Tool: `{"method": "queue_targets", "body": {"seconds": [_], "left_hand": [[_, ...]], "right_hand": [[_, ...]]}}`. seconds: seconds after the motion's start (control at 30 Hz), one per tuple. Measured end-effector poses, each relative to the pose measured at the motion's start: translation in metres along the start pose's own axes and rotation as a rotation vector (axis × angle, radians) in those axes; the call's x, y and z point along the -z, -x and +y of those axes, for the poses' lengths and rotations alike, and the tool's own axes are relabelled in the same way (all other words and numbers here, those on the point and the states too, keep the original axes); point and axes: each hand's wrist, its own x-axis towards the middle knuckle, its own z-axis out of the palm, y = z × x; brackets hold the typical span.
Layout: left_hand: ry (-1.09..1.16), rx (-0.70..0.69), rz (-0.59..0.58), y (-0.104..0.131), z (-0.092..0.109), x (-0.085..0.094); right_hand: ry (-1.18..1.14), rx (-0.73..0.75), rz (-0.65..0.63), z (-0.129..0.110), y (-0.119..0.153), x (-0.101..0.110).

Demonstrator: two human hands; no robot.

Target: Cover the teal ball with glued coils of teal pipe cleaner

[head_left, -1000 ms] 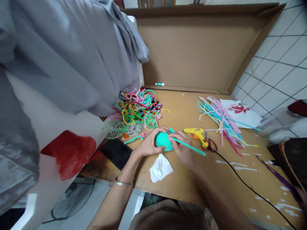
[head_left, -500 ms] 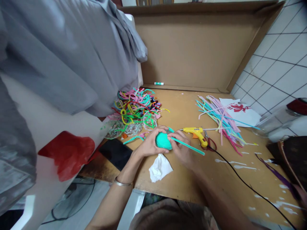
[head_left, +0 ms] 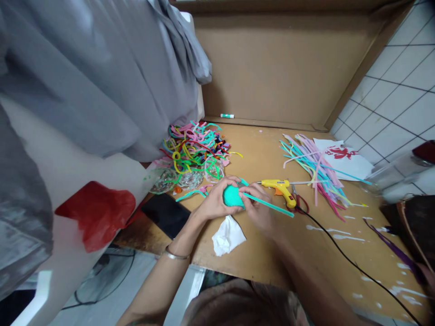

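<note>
My left hand (head_left: 215, 199) is curled round a rounded turquoise piece (head_left: 232, 196) that looks wound from pipe cleaner. Against its right side, my right hand (head_left: 257, 204) pinches a turquoise pipe cleaner (head_left: 272, 206), whose free end sticks out to the lower right. Part of the rounded piece is hidden by my fingers. Just beyond my right hand lies a yellow hot glue gun (head_left: 279, 187), its nozzle pointing left and its black cord trailing to the lower right. Scissors with dark red handles (head_left: 302, 205) rest partly under it. A crumpled white tissue (head_left: 227, 236) sits below my hands.
A heap of coloured pipe cleaners (head_left: 190, 145) is at the left back, with a black phone (head_left: 165, 214) nearer me. More straight pipe cleaners (head_left: 314, 165) lie at right, over white paper (head_left: 353, 162). A cardboard panel (head_left: 272, 68) stands behind. A dark bag (head_left: 408, 226) is far right.
The view has shifted slightly. Both hands keep their hold on the turquoise piece and the pipe cleaner, with hardly any movement between the frames.
</note>
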Motion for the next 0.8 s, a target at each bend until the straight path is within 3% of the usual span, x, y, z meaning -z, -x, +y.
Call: {"method": "queue_targets", "body": {"seconds": [0.3,0.47,0.67,0.8], "left_hand": [[0.046,0.05,0.012,0.001,0.0,0.002],[0.016,0.067,0.005,0.002,-0.003,0.006],[0.033,0.055,-0.01,-0.001,-0.007,0.01],[0.049,0.05,-0.018,-0.002,-0.008,0.012]], "right_hand": [[-0.039,-0.002,-0.005,0.008,0.002,-0.007],[0.012,-0.012,-0.039,0.007,0.005,0.004],[0.334,-0.109,0.061,0.037,0.001,0.049],[0.781,-0.188,0.023,0.052,-0.01,0.069]]}}
